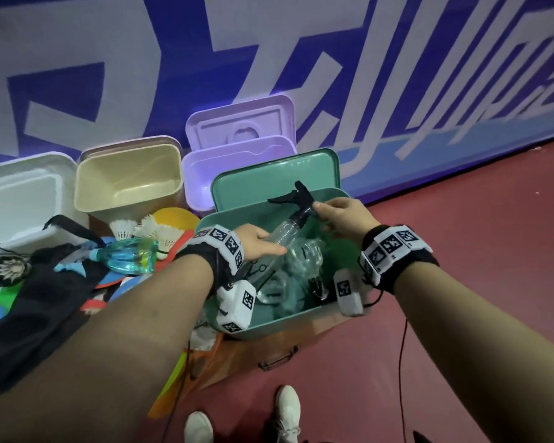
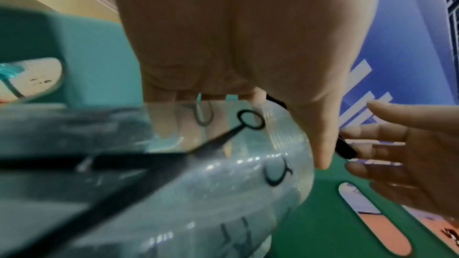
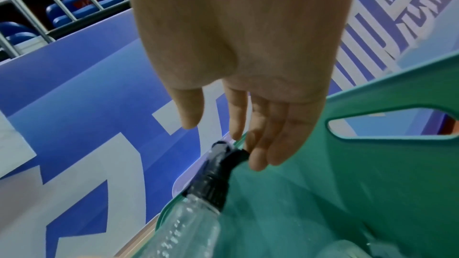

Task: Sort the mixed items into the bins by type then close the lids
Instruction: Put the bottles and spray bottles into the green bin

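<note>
Against the blue-and-white wall banner, the left hand [image 1: 259,243] grips a clear spray bottle [image 1: 287,230] slanted over the green bin [image 1: 279,321], the right hand [image 1: 341,215] resting slack-fingered at its black nozzle; best lowered flat among the bottles inside, I'd say.
</note>
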Demonstrator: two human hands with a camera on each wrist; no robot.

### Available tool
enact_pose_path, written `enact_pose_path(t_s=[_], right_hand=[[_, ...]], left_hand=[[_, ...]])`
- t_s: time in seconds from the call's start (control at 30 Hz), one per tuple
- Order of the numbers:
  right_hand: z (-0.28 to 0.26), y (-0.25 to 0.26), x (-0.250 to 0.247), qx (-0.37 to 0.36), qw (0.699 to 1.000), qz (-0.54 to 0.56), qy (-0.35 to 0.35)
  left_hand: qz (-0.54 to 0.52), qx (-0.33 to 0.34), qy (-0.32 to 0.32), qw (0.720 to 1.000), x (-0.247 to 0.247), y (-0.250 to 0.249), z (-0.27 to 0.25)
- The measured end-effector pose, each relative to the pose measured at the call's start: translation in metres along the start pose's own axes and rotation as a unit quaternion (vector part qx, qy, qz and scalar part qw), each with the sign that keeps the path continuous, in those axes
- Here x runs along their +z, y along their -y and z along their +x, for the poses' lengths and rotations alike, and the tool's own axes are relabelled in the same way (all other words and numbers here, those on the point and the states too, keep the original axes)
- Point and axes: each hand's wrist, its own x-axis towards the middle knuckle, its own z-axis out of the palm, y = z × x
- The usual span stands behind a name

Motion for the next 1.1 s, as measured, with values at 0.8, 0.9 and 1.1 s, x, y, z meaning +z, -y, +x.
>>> enact_pose_path(t_s=[0.8, 0.9, 1.1], right_hand=[[-0.006, 0.067, 0.090, -0.083, 0.993, -0.079, 0.042], [-0.013, 0.100, 0.138, -0.114, 0.986, -0.080, 0.089], [-0.032, 0.151, 0.246, -0.151, 0.971, -0.092, 0.162]], left_hand=[[-0.212, 0.061, -0.215, 0.951, -0.059, 0.060, -0.029], [-0.255, 0.034, -0.260, 0.931, -0.087, 0.103, -0.060], [-0.277, -0.019, -0.342, 0.898, -0.137, 0.212, -0.134]])
